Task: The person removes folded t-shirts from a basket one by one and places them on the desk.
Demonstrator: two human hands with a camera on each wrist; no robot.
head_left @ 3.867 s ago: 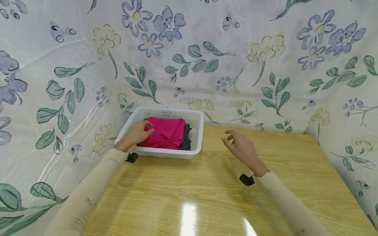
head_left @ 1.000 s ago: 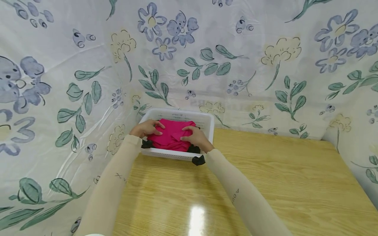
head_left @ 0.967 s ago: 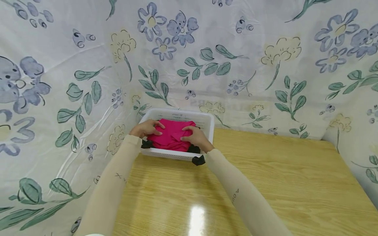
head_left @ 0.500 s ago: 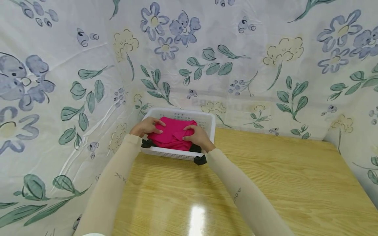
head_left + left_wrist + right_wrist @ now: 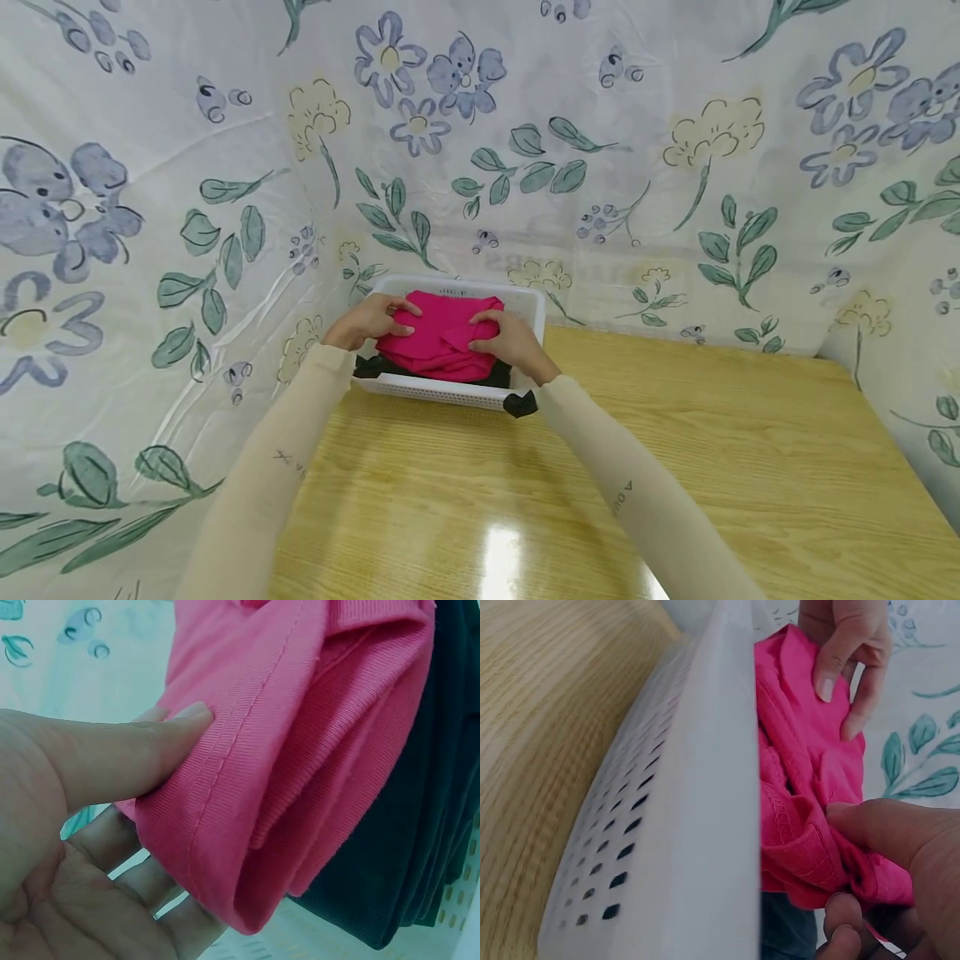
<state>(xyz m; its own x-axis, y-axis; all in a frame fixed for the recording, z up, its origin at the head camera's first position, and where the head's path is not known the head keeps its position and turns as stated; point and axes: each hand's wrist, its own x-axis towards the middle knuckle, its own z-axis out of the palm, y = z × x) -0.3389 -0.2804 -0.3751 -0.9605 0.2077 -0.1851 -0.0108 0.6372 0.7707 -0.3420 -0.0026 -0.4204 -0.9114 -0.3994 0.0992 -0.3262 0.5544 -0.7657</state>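
A folded pink knit garment (image 5: 442, 337) with stitched hems is held between both hands over a white plastic basket (image 5: 450, 392). My left hand (image 5: 365, 322) grips its left edge; in the left wrist view the thumb (image 5: 150, 754) lies on top and the fingers are underneath. At the opposite edge my right hand (image 5: 519, 343) pinches the cloth, with the thumb (image 5: 877, 825) above and curled fingertips below. Dark folded clothes (image 5: 405, 802) lie in the basket under and beside the pink garment. The garment's underside is mostly hidden.
The basket stands at the back left of a wooden table (image 5: 660, 450), close to the floral curtain (image 5: 525, 225) behind and at the left. Its perforated wall rises close to the right wrist camera. Black wrist mounts (image 5: 521, 404) hang near the front rim.
From beside the basket, my right hand has moved left onto the pink garment, and both hands have taken hold. The garment has risen slightly, showing more dark cloth beneath. The head view has shifted.
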